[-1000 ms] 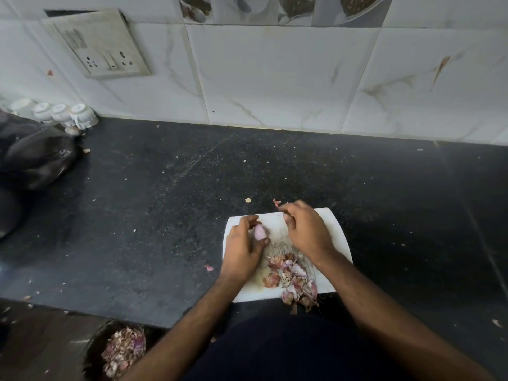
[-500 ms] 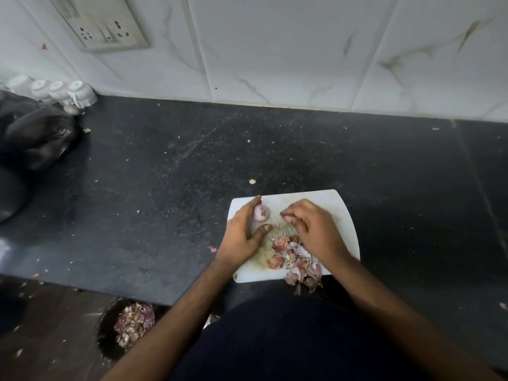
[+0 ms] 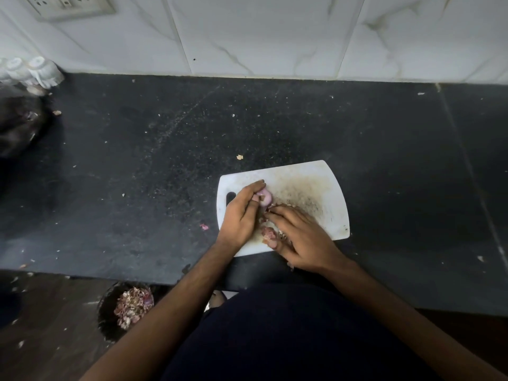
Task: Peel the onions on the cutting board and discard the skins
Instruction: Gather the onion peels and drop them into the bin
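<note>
My right hand (image 3: pixel 305 237) has dropped from the onion (image 3: pixel 264 197) onto the skins (image 3: pixel 270 233), fingers curled to gather them, so I judge discarding is next. My left hand (image 3: pixel 242 213) pinches the peeled onion at its fingertips, over the cutting board (image 3: pixel 324 210). Most skins are hidden under my palm.

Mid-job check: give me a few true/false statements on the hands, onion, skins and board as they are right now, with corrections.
1. The left hand holds a small onion over the board. True.
2. The right hand is lifted off the board. False: it lies over the skins at the board's near edge.
3. A knife lies on the board. False: none is visible.
4. A dark bin below the counter edge holds skins. True.
</note>
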`<state>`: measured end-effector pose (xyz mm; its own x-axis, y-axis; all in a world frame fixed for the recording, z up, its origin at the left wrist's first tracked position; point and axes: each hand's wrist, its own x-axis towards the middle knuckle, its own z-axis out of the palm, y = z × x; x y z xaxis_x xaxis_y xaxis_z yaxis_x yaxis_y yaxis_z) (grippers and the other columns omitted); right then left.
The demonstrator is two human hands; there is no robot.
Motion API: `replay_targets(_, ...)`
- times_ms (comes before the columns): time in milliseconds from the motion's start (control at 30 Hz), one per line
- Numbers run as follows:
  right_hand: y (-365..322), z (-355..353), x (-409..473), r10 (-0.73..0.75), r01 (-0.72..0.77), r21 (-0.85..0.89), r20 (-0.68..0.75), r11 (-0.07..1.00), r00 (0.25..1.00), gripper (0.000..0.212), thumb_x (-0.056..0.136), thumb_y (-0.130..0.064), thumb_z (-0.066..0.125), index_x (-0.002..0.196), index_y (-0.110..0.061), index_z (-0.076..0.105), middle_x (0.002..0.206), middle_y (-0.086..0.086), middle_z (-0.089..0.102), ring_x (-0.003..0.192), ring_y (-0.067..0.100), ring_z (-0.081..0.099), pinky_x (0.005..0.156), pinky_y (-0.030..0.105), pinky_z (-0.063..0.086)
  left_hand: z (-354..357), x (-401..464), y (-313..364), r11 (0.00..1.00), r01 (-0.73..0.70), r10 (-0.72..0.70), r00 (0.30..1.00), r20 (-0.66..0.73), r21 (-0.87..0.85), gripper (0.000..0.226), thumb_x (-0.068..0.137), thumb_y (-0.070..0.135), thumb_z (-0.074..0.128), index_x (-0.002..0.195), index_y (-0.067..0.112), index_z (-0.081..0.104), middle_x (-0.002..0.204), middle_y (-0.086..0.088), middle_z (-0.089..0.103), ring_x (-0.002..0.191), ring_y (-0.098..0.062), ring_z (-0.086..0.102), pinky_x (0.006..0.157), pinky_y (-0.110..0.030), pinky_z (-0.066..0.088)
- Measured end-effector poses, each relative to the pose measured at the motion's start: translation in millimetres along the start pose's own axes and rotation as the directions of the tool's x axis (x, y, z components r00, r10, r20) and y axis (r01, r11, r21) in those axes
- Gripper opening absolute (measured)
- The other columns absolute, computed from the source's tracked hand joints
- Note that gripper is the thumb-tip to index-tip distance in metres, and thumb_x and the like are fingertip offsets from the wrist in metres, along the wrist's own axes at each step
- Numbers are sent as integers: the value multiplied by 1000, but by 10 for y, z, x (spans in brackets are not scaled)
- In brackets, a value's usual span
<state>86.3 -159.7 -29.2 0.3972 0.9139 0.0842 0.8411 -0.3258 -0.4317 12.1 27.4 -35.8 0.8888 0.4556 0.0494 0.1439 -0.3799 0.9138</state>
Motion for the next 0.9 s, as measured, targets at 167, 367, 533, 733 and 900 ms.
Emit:
replay_targets(167, -121, 107, 103, -135, 141, -156, 46, 978, 990, 51, 100, -59, 47, 137, -25, 58, 149, 3, 50, 143, 23, 41, 117, 42, 35, -51, 2, 25, 988, 37, -34, 999, 23, -150, 39, 106, 17, 39, 138, 15, 61, 135, 4, 66, 132, -15, 56, 117, -42, 39)
replay_targets(367, -55, 161, 23, -284, 289, -132, 54, 948, 957, 34, 101, -30, 58, 134, -24, 63, 137, -5, 62, 132, 16, 52, 109, 36, 45, -34, -49, 76, 991, -55, 55, 998, 0, -123, 46, 108, 26, 33, 141, 3, 55, 146, -6, 57, 143, -13, 44, 120, -29, 31)
replay_targets(533, 118, 64, -172, -249, 246, -71, -42, 967, 968, 24, 101, -25, 57, 119, -20, 72, 125, -2, 68, 120, 17, 58, 97, 35, 52, -83, -168, 162, 857, -439, 429, 898, 97, 269, 61, 107, 43, 23, 123, 2, 66, 125, -10, 64, 120, -25, 56, 102, -36, 41)
replay_targets(733, 166, -178, -403, -188, 181, 108, 66, 978, 980, 38, 104, -49, 49, 124, -21, 65, 140, -2, 56, 134, 19, 48, 109, 39, 40, 100, -516, 135, 759, -477, 338, 870, 358, 443, 51, 104, 40, 37, 136, 8, 59, 147, -10, 53, 133, -26, 51, 106, -39, 42)
replay_targets(900, 210, -75, -558, -264, 281, -63, 200, 958, 944, 51, 103, -58, 46, 142, -27, 54, 149, 3, 49, 143, 23, 40, 121, 37, 28, 139, -637, 38, 686, -410, 232, 906, 354, 601, 54, 104, 46, 41, 141, 9, 56, 156, -10, 46, 144, -27, 41, 121, -48, 29)
